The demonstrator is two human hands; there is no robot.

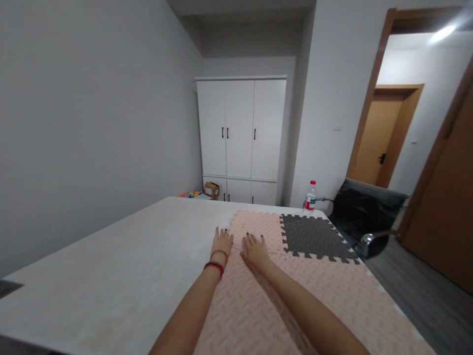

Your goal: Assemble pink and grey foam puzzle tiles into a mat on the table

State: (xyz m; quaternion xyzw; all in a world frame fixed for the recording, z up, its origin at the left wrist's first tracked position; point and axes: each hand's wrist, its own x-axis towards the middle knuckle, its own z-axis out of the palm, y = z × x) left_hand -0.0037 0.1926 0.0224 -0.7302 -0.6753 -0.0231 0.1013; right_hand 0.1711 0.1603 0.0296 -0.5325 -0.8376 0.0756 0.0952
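Note:
My left hand (221, 241) lies with fingers stretched forward at the left edge of the pink foam mats, a red bracelet round its wrist. My right hand (254, 250) rests flat, fingers spread, where a far pink foam mat (260, 223) meets the larger pink foam mat (332, 296) nearer me. Neither hand grips anything. To the right of the far pink mat lies a dark grey foam mat (314, 235) with toothed puzzle edges. Its teeth run along the pink mats; whether they are fully interlocked I cannot tell.
The mats lie on a white table (121, 261). A plastic bottle with a red cap (310, 197) stands at its far right corner. A black chair (365, 212) is beyond the right edge. A white cabinet (240, 128) and a cardboard box (212, 190) are behind.

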